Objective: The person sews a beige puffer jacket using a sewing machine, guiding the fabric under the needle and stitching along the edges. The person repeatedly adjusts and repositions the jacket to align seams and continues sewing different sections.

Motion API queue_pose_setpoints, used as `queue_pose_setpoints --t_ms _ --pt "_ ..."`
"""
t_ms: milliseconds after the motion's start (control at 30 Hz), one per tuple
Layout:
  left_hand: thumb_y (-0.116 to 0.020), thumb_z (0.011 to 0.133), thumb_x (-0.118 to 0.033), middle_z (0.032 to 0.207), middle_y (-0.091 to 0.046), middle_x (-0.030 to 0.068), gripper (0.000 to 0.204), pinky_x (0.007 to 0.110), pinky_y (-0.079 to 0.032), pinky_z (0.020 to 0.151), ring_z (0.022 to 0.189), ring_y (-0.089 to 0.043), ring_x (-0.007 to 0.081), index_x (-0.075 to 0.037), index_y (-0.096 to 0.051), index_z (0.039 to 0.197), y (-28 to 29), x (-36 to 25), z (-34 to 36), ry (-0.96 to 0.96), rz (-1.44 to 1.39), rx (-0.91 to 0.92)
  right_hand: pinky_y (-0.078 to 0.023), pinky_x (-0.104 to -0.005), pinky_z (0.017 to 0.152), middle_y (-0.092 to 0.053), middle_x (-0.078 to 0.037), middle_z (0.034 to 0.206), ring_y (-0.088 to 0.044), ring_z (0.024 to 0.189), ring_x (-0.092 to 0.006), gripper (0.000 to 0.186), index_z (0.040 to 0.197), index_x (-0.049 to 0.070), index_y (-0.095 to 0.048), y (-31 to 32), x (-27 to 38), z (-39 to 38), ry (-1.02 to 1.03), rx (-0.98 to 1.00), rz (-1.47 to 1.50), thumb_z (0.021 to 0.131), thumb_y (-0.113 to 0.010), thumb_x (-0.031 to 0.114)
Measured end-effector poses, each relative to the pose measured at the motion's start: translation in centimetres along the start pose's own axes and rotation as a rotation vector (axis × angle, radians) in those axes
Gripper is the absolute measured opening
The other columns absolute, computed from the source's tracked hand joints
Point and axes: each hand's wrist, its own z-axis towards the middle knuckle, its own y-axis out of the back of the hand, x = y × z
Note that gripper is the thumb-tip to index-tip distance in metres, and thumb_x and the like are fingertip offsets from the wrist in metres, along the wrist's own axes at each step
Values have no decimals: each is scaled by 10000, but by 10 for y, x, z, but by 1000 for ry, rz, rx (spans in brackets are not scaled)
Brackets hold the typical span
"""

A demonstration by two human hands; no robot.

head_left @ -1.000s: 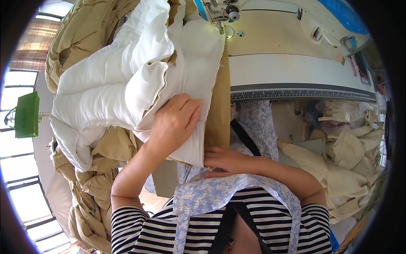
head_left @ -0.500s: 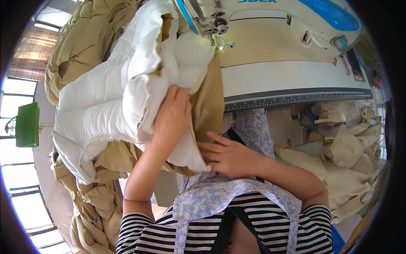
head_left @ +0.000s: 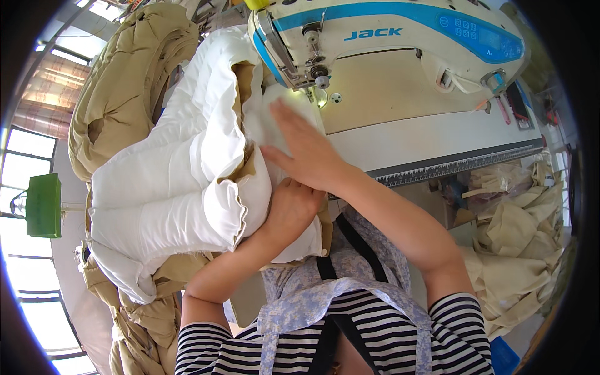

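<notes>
A puffy white padded garment piece (head_left: 156, 187) with tan cloth on its other face lies across my left side and reaches under the needle area of the sewing machine (head_left: 369, 44). Curled fingers of my left hand (head_left: 296, 205) grip its layers near the table's front edge. Above it, my right hand (head_left: 307, 147) is spread over the white padding, just short of the presser foot (head_left: 310, 94). Its fingers are stretched out and slightly blurred, with nothing seen in them. The fabric under both palms is hidden.
A black ruler strip (head_left: 456, 161) runs along the table's front edge. Tan padded garments (head_left: 128, 87) are heaped at the far left, and cut beige cloth (head_left: 515, 250) lies at the right. A green box-like object (head_left: 44, 205) stands out at the left.
My right hand has swung up and left from the lower cloth edge to the padding near the needle. My left hand has slid down and right. The tan flap is now mostly covered.
</notes>
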Motion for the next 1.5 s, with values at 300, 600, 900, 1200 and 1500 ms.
queue_pose_setpoints --t_ms 300,600,900,1200,1500 --pt "-718 879 -67 1003 -727 137 295 376 -559 664 821 -707 310 -24 -673 1167 31 23 7 301 -484 -155 -381 -438 1114 -569 -143 1403 -520 1313 -297 540 1388 59 -555 33 -39 -97 120 -143 -325 859 -655 106" --pt "-677 917 -57 949 -719 149 210 329 -551 613 715 -686 287 -56 -714 1123 75 37 30 470 -526 -193 -167 -503 1244 -552 -74 1445 -329 1473 -287 430 1234 69 -671 -35 -58 -127 409 195 -1120 818 -601 153" --pt "-740 723 52 1110 -627 82 315 421 -511 963 1179 -576 319 -48 -704 1020 63 39 41 -21 -221 -76 -560 -409 704 -653 -103 780 -656 822 -328 159 714 21 -662 -29 -27 -161 220 233 -245 625 -734 132" --pt "-694 807 22 1389 -567 59 304 575 -315 1171 1373 -475 311 -78 -644 1089 22 43 37 -21 -435 160 -534 -396 651 -619 -74 677 -622 719 -298 137 613 77 -608 -34 -31 -161 225 220 -241 637 -714 160" --pt "-675 853 -23 1467 -533 18 310 625 -259 1158 1364 -495 298 -101 -614 1147 23 44 37 3 -366 243 -537 -371 673 -642 -61 680 -625 724 -274 114 610 82 -621 -35 -29 -160 167 295 -247 668 -684 158"
